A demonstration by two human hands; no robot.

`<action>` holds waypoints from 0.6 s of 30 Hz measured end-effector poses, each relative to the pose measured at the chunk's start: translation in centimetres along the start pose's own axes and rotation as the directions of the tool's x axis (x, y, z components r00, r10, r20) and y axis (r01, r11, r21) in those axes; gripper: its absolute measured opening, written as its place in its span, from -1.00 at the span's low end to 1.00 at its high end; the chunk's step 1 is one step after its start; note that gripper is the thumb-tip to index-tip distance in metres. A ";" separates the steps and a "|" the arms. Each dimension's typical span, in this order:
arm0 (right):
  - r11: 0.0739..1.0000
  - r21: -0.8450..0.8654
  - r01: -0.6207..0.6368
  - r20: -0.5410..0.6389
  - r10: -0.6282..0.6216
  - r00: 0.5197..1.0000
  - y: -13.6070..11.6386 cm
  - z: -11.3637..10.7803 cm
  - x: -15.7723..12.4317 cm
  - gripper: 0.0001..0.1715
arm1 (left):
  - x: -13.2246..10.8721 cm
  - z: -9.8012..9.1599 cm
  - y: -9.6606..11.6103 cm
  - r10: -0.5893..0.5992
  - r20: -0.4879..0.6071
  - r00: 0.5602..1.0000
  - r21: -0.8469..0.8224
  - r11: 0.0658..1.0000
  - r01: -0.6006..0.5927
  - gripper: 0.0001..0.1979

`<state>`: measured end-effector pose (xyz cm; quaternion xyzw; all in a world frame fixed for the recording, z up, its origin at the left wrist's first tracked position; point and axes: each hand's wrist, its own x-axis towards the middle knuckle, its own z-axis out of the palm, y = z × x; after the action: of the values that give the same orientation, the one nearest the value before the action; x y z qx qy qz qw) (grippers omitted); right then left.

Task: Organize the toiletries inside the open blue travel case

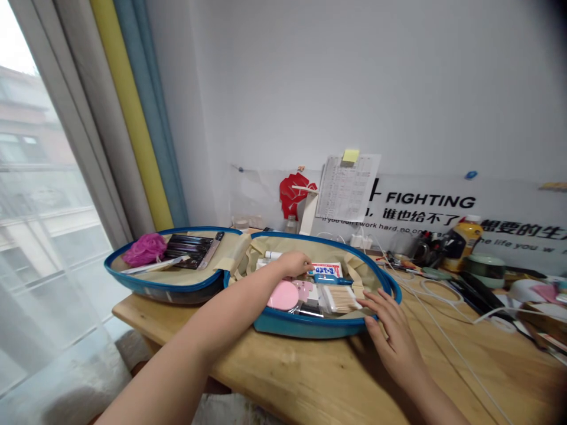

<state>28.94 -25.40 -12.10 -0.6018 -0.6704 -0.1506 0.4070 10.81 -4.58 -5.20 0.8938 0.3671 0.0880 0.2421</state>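
A small blue suitcase lies opened flat, its right half [305, 332] in front of me. My left hand [296, 264] reaches into that half with fingers closed. Its fingertips are beside a slim blue item [331, 280] and a white packet with blue and red print [330, 268]; what they pinch is hidden. My right hand [392, 330] is open, fingers spread over the case's right front rim near a pack of cotton swabs [339, 299]. Left of the swabs lie a pink round item [284, 295] and a pink patterned piece [303, 289].
The suitcase's left half [166, 289] holds a purple bath puff [145, 250], a pack of dark brushes [192, 248] and a white long item [155, 265]. To the right on the wooden table [319, 369] are cables [436, 295], a yellow-labelled bottle [463, 243] and a green-lidded container [486, 268].
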 end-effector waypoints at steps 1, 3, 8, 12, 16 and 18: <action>1.000 -0.001 -0.001 0.002 0.001 1.000 0.0 0.0 0.0 -0.56 | 0.1 -0.2 0.0 -0.048 -0.002 0.999 -0.091 0.995 0.048 -0.74; 1.000 -0.002 0.001 -0.002 -0.001 1.000 0.0 0.0 0.0 -0.56 | 0.2 -0.5 -0.1 -0.175 0.008 0.984 -0.333 0.928 0.168 -0.62; 1.000 -0.001 0.020 -0.026 -0.020 0.999 0.0 0.1 0.0 -0.58 | 0.5 -2.0 -1.0 -0.311 0.176 0.934 -0.674 0.653 0.344 -0.65; 1.000 -0.001 0.003 -0.022 -0.003 1.000 0.0 0.1 0.0 -0.56 | 0.3 -3.3 -2.1 -0.263 0.292 0.920 -0.777 0.496 0.388 -0.81; 1.000 0.000 0.010 -0.018 -0.010 1.000 0.2 0.1 0.0 -0.56 | 0.0 -3.6 -2.4 -0.214 0.287 0.934 -0.841 0.412 0.352 -0.88; 1.000 -0.003 0.010 -0.014 -0.010 1.000 0.3 0.1 0.0 -0.56 | -0.1 -3.4 -2.2 -0.202 0.277 0.939 -0.857 0.389 0.337 -0.77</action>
<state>29.12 -25.27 -12.30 -0.5981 -0.6703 -0.1576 0.4100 8.22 -2.07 -3.38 0.5611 0.3878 0.1708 0.7111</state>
